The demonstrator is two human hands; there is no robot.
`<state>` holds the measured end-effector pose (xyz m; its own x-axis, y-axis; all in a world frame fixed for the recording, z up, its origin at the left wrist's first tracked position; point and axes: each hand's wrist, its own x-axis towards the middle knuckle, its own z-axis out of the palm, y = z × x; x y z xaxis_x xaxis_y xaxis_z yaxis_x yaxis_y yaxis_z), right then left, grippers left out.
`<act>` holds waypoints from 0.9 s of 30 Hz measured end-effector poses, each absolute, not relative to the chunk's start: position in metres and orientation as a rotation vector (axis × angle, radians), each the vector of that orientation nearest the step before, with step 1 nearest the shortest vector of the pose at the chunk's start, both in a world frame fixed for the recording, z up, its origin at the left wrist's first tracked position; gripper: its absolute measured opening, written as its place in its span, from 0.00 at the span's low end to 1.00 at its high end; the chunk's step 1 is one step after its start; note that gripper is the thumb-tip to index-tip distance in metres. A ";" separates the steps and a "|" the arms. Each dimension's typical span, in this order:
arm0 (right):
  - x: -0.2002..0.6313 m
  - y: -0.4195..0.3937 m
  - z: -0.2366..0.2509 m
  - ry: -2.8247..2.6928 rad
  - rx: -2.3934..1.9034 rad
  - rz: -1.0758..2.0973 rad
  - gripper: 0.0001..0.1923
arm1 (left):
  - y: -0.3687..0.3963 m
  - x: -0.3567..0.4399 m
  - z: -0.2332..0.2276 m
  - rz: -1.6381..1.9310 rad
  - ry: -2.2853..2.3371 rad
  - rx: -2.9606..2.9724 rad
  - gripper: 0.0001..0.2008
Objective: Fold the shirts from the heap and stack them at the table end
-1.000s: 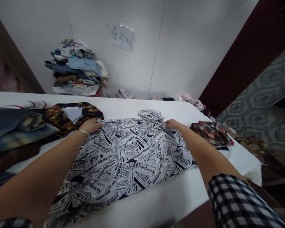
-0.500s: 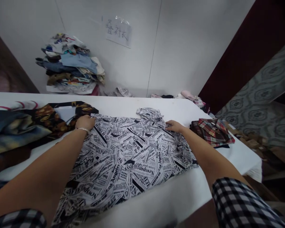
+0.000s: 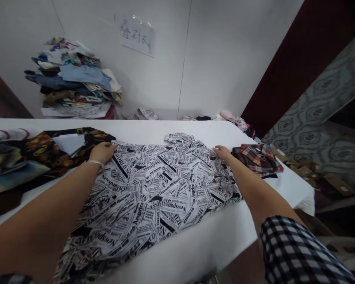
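A black-and-white newspaper-print shirt [image 3: 154, 193] lies spread flat on the white table [image 3: 213, 244], collar end away from me. My left hand [image 3: 102, 152], with a bracelet on the wrist, rests at the shirt's far left shoulder and pinches the fabric edge. My right hand [image 3: 223, 152] holds the far right shoulder edge, close to a folded red plaid shirt [image 3: 257, 157]. Both arms stretch across the shirt.
Dark patterned garments [image 3: 32, 157] lie heaped on the table's left. A tall stack of folded clothes [image 3: 73, 85] stands against the back wall under a paper sign [image 3: 137, 35]. Small clothing items [image 3: 227, 118] lie at the far right corner. Cardboard boxes [image 3: 319, 177] sit beyond the table's right edge.
Both hands slid outward along the shirt's far edge, the right one further right toward the plaid shirt. The fabric looks flatter and wider. The camera view shifted slightly right.
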<state>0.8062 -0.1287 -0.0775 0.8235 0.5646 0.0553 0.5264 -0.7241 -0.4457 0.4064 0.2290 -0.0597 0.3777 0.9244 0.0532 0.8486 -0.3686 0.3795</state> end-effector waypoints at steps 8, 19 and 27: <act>0.710 -0.236 -0.086 -1.256 -2.262 -0.053 0.23 | 0.136 0.359 -0.053 0.440 0.946 2.801 0.28; 0.652 -0.270 -0.109 -1.439 -2.466 0.280 0.30 | 0.039 0.323 -0.103 0.080 0.470 2.955 0.30; 0.692 -0.203 -0.062 -1.243 -2.136 0.034 0.21 | 0.037 0.345 -0.074 -0.015 0.599 2.835 0.30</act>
